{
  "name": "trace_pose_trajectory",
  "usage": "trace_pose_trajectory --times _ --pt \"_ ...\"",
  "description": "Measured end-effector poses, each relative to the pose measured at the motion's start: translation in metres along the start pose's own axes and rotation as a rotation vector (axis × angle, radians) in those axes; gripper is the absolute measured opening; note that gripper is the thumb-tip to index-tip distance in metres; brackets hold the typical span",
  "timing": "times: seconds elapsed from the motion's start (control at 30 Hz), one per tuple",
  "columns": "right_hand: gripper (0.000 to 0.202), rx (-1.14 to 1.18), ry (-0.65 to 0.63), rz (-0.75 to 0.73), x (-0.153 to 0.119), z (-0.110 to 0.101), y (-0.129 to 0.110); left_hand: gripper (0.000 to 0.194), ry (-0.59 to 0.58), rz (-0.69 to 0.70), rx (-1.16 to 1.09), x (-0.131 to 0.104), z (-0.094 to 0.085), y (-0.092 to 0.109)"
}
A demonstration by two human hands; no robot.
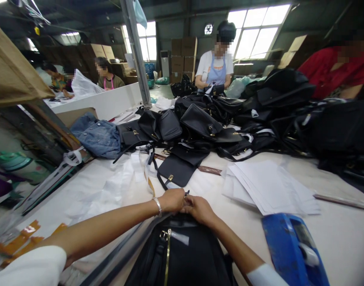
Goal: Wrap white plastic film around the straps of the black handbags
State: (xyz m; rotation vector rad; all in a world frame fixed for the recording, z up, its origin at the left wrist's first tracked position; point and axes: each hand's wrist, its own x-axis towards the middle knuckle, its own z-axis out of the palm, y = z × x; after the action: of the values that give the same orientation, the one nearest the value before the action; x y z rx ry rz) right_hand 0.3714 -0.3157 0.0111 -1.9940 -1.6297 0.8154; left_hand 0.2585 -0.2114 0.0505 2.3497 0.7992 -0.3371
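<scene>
The left hand (174, 200) and right hand (201, 208) met, fingers bunched, at the top of a black backpack (196, 250) on the near side of a white table (345, 242); what they pinched could not be told. They seemed busy with its top edge, and the next move likely called for steady fingertips. The bag looked smooth and leathery, with a straight gold zipper (167, 258). Beyond lay flat white sheets (262, 184), a scuffed blue tape dispenser (276, 242) and slouching black bags (199, 121).
</scene>
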Motion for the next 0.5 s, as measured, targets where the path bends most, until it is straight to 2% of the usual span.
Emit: trace_pose_trajectory --times 0.1,0.23,0.4,0.43,0.5 --pt "0.015 -0.017 -0.004 -0.016 -0.003 -0.001 -0.004 0.026 0.047 -0.066 -0.144 -0.010 0.000 -0.013" --pt "0.012 -0.050 0.026 -0.028 -0.009 -0.001 -0.009 0.042 0.006 -0.073 -0.412 -0.043 0.002 -0.027" --pt "0.012 -0.078 0.030 -0.050 -0.009 -0.001 -0.014 0.049 0.039 -0.079 -0.702 -0.119 -0.008 -0.050" --pt "0.012 -0.084 0.032 -0.051 -0.009 -0.001 -0.015 0.048 0.010 -0.085 -0.792 -0.137 -0.011 -0.056" --pt "0.011 -0.102 0.037 -0.043 -0.010 -0.002 -0.018 0.043 -0.150 -0.059 -0.908 -0.173 -0.015 -0.068"
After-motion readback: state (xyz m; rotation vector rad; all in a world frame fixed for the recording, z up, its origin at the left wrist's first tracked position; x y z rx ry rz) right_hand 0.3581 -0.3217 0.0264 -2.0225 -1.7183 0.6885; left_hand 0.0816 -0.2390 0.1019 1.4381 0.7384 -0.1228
